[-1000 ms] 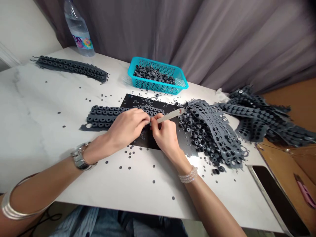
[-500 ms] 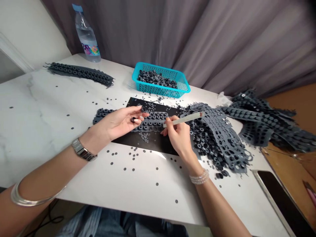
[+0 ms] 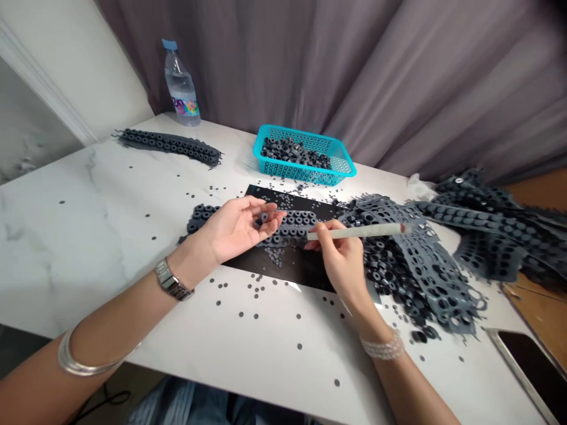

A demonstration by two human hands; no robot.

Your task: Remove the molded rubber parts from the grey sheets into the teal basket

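Observation:
My left hand (image 3: 234, 229) is turned palm up over the left part of a strip of grey rings (image 3: 201, 217), its fingers curled around a small black ring (image 3: 258, 222). My right hand (image 3: 345, 260) pinches a pale stick (image 3: 372, 231) with a reddish far end. The stick's near end is at the right end of the strip, low over it. Beneath the strip lies a black board (image 3: 292, 268) scattered with small grey discs. Part of the strip is hidden behind my left hand.
A turquoise basket (image 3: 305, 172) of rings stands behind the board. To the right are loose black rings (image 3: 390, 271), perforated grey sheets (image 3: 420, 260) and a phone (image 3: 527, 360). A finished-looking ringed strip (image 3: 168, 143) and a water bottle (image 3: 182, 94) are at the back left.
The view has shifted, so the table's things appear further right and lower. Of two dark rings seen at my left fingers before, one now shows. The stick lies more level in my right hand.

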